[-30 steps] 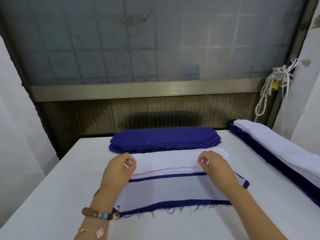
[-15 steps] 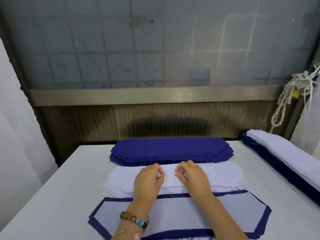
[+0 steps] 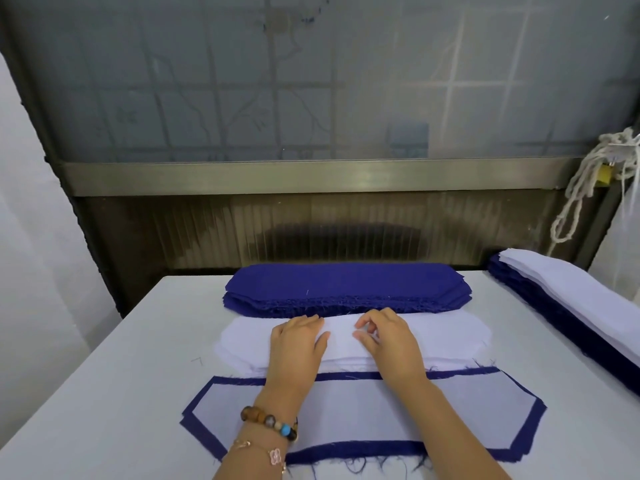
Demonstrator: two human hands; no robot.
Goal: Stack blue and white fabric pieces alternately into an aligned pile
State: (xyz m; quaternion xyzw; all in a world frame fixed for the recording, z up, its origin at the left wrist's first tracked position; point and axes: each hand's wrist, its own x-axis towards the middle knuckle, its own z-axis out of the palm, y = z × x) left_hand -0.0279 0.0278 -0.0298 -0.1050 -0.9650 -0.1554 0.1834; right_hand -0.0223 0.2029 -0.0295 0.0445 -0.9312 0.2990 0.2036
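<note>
- Across the lower half of the view, a white counter (image 3: pixel 121 393) carries cut cloth.
- Nearest the person, a white piece (image 3: pixel 363 414) lies flat on a larger blue piece (image 3: pixel 346 448), leaving a blue border all round (loose threads fray along the near edge).
- At the right edge lies a long pile of blue and white layers (image 3: pixel 571 306).
- At the far side sits a stack of blue pieces (image 3: pixel 346 285); just in front of it is a stack of white pieces (image 3: pixel 450 337).
- The left hand (image 3: pixel 298 348) lies flat on the white stack, fingers straight; the right hand (image 3: pixel 391 344) is beside it and apart, bent fingertips on the cloth. Whether they pinch a layer cannot be told.
- A beaded bracelet (image 3: pixel 270 420) circles the left wrist.
</note>
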